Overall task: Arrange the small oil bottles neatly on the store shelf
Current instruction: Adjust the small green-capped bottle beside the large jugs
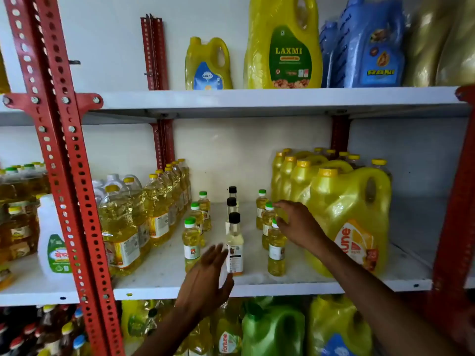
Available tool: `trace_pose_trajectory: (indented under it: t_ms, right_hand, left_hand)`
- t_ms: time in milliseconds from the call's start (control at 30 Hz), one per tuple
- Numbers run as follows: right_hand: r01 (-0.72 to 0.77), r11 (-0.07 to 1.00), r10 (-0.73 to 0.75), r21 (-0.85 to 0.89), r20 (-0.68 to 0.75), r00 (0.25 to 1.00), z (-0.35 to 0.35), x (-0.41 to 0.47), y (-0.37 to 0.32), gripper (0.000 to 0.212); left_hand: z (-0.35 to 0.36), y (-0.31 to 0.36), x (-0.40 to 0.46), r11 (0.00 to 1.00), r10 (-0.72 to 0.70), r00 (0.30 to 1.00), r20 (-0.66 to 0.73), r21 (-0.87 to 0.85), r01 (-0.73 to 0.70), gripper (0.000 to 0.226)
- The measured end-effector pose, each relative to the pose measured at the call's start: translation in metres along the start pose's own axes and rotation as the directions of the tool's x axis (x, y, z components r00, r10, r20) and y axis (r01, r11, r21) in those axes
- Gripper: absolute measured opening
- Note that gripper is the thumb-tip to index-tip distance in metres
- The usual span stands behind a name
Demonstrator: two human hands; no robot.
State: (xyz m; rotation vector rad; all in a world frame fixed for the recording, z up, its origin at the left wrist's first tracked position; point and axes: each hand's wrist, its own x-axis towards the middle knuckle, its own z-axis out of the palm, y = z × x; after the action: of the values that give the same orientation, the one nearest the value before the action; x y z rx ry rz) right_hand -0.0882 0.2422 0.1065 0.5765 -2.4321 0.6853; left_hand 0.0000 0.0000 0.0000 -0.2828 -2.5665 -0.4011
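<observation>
Small oil bottles stand in three rows on the white middle shelf (164, 271). The left row has green caps, its front bottle (191, 244). The centre row has black caps, with a pale front bottle (234, 250). The right row has green caps, its front bottle (276, 253). My left hand (205, 281) hovers with fingers spread just in front of the left and centre front bottles, holding nothing. My right hand (295, 223) reaches over the right row, fingertips at the tops of the front two bottles; a firm grip is not visible.
Large yellow jugs (349, 217) crowd the right of the small bottles. Clear oil bottles (154, 209) line the left. Red slotted uprights (69, 176) frame the bay. More jugs stand on the upper shelf (257, 98) and below.
</observation>
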Motion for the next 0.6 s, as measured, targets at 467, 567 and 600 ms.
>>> trace_pose_trajectory:
  t_ms: [467,567,600]
  right_hand:
    - [-0.121,0.978,0.097,0.168,0.147,0.984,0.009,0.007,0.015,0.035]
    - [-0.145,0.976,0.127,0.165,0.111,0.986,0.011,0.007,0.016,0.035]
    - [-0.155,0.975,0.139,0.159,0.108,0.984,0.011,0.006,0.016,0.036]
  left_hand:
    - [0.051,-0.029,-0.016,0.989,-0.147,0.948,0.282,0.014,0.149,0.072]
    - [0.052,-0.029,-0.017,0.987,-0.155,0.948,0.278,0.012,0.158,0.075]
    - [0.053,-0.029,-0.017,0.987,-0.155,0.948,0.279,0.009,0.159,0.075]
